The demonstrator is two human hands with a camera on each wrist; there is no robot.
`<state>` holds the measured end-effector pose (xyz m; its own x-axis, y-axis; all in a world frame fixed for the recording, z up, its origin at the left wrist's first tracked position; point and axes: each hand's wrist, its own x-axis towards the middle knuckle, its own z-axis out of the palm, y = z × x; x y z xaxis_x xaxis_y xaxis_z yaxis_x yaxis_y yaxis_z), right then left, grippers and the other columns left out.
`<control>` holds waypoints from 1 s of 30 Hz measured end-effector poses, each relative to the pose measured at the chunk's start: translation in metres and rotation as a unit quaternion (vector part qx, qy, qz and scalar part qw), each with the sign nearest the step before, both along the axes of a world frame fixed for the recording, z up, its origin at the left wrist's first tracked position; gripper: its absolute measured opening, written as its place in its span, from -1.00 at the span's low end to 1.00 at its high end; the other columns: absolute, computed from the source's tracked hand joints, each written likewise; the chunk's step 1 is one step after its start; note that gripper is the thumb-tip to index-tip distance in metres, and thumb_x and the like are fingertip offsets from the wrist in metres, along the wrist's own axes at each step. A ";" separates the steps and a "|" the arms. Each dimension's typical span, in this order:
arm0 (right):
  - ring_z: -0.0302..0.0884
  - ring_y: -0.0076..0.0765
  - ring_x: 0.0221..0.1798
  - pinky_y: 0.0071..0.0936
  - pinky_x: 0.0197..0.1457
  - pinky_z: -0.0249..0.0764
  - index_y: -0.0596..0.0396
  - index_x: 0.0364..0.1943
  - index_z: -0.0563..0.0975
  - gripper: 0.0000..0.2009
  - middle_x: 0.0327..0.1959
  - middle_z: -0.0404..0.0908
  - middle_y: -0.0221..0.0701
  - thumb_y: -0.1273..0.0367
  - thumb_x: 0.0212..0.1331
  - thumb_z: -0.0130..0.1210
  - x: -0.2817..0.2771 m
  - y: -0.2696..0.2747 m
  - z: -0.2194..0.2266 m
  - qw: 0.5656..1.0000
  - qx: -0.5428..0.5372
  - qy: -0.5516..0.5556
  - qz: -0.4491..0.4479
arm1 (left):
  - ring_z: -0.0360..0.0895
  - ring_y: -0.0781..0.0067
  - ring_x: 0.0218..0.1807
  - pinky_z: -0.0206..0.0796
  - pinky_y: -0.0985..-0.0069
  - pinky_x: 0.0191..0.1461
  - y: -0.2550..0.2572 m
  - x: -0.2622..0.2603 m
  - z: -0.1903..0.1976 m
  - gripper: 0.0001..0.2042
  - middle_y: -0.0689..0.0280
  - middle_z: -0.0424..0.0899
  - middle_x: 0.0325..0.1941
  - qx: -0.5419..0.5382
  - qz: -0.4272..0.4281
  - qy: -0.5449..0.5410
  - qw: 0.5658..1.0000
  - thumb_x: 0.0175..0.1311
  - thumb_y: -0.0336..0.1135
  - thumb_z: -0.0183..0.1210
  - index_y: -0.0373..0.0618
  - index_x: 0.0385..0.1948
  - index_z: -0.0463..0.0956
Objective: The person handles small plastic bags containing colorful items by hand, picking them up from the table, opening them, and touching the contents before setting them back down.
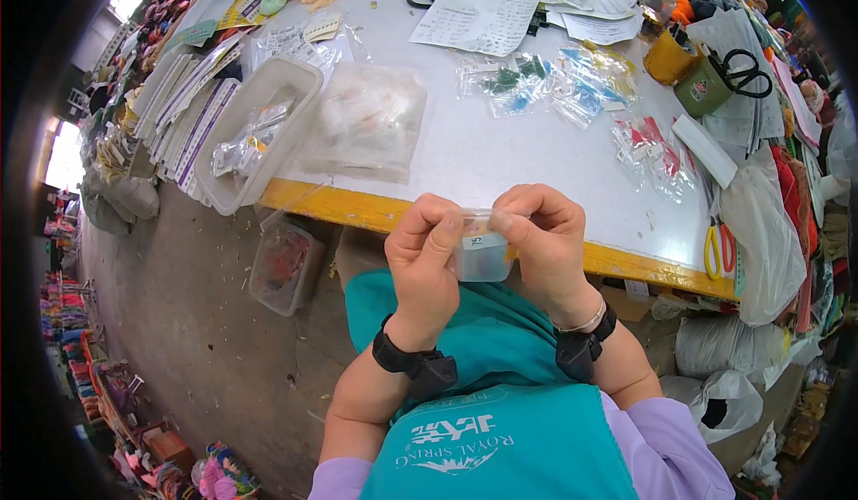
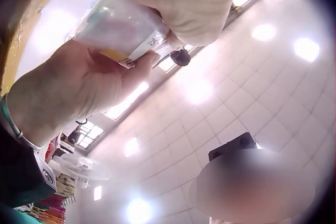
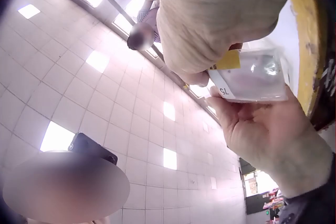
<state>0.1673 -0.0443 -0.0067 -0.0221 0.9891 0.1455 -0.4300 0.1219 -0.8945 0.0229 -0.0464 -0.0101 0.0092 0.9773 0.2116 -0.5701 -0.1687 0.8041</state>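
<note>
A small clear plastic bag [image 1: 483, 260] hangs over the apron, just in front of the table's yellow edge. My left hand [image 1: 424, 254] pinches its top edge at one corner, thumb against curled fingers. At the opposite corner, my right hand [image 1: 551, 248] pinches the same edge. Both wrist views show a white label [image 3: 222, 88] printed "75" beside a yellow strip [image 3: 228, 60] near the pinched edge. Something pale blue shows through the plastic in the head view; its kind is blurred.
On the table stand a plastic bin [image 1: 306, 73] with packets and a stack of clear bags [image 1: 368, 129]. Small packets of blue [image 1: 590, 84] and red [image 1: 651, 147] pieces lie to the right. Scissors [image 1: 720, 248] rest near the right edge; another bin [image 1: 286, 269] sits below.
</note>
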 end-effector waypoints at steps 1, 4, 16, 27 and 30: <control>0.41 -0.72 -0.40 -0.71 -0.38 0.33 0.23 -0.34 0.58 -0.96 -0.42 0.60 -0.48 0.52 0.19 0.20 0.000 0.000 0.002 1.000 -0.009 0.006 0.002 | 0.38 0.72 -0.30 0.23 0.70 -0.17 0.000 0.000 0.000 -0.86 0.45 0.52 -0.35 -0.011 -0.004 -0.016 1.000 0.42 -0.39 0.08 -0.21 -0.36 0.50; 0.42 -0.71 -0.39 -0.70 -0.36 0.34 0.23 -0.35 0.58 -0.95 -0.42 0.61 -0.48 0.51 0.20 0.19 -0.002 0.000 0.004 0.999 -0.036 0.005 -0.003 | 0.42 0.71 -0.27 0.27 0.69 -0.15 -0.001 -0.002 -0.002 -0.87 0.43 0.55 -0.31 -0.027 -0.011 -0.026 0.999 0.42 -0.39 0.08 -0.22 -0.33 0.52; 0.49 -0.66 -0.29 -0.65 -0.20 0.43 0.22 -0.32 0.59 -0.92 -0.38 0.63 -0.47 0.47 0.22 0.21 -0.004 0.002 0.011 0.996 -0.024 -0.077 0.035 | 0.49 0.66 -0.28 0.36 0.67 -0.22 0.007 -0.028 0.014 -0.90 0.39 0.55 -0.25 -0.001 -0.039 0.247 0.968 0.25 -0.47 0.27 -0.25 -0.28 0.55; 0.53 -0.58 -0.30 -0.62 -0.23 0.44 0.22 -0.37 0.60 -0.96 -0.39 0.63 -0.39 0.56 0.13 0.24 0.003 0.012 0.013 0.990 0.050 -0.127 0.048 | 0.51 0.59 -0.33 0.37 0.64 -0.23 0.012 -0.043 0.026 -0.89 0.33 0.55 -0.37 -0.010 -0.017 0.201 0.979 0.14 -0.55 0.30 -0.20 -0.48 0.52; 0.54 -0.57 -0.32 -0.61 -0.24 0.45 0.23 -0.35 0.60 -0.97 -0.38 0.64 -0.38 0.55 0.15 0.22 0.001 0.016 0.014 0.990 0.048 -0.119 0.063 | 0.52 0.57 -0.33 0.38 0.62 -0.23 0.011 -0.051 0.035 -0.88 0.32 0.56 -0.38 -0.044 -0.034 0.193 0.980 0.09 -0.58 0.32 -0.20 -0.50 0.54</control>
<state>0.1681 -0.0283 0.0072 -0.1897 0.9581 0.2144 -0.2251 0.1701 -0.9594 -0.0285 -0.0350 0.0250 0.1374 0.9860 0.0945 -0.2278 -0.0614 0.9718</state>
